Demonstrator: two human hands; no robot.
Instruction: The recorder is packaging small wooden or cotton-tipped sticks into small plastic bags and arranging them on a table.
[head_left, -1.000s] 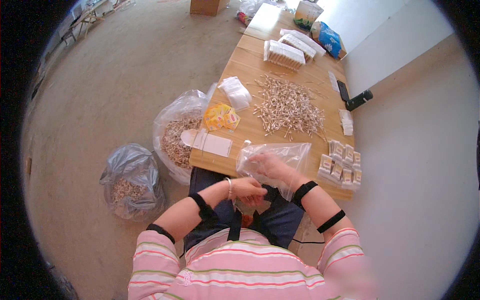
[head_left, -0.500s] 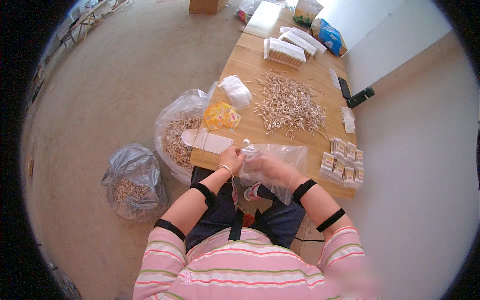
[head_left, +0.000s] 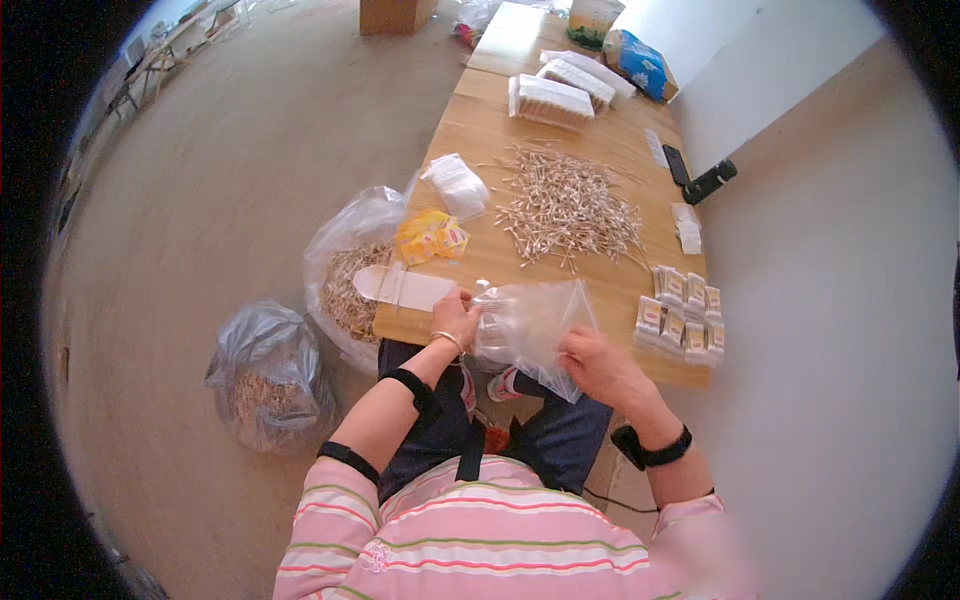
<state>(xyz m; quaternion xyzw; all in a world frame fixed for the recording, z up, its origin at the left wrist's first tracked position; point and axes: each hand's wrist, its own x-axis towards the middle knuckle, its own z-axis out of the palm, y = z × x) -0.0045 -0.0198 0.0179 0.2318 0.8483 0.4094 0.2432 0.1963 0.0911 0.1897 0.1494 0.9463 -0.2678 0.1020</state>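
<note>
A clear plastic bag (head_left: 540, 312) lies across the near edge of the table, with packs of cotton swabs (head_left: 492, 328) showing through its left end. My left hand (head_left: 456, 315) is closed on that left end of the bag. At the bag's right side, my right hand (head_left: 600, 368) has its fingers pinched on the plastic near the edge. A white card strip (head_left: 425, 291) lies just left of my left hand. Small filled packs with yellow labels (head_left: 683, 318) stand grouped to the right of my right hand.
A big heap of loose cotton swabs (head_left: 570, 210) covers mid-table. Yellow printed cards (head_left: 430, 237) and white empty sachets (head_left: 458, 187) lie left; bundled swab packs (head_left: 550, 103) lie farther back. A black bottle (head_left: 710, 182) is by the wall. Plastic sacks (head_left: 268, 350) of swabs stand on the floor.
My right hand has come out of the bag and moved right, to its edge. The bag is now spread more to the right. My left hand stays on its left end.
</note>
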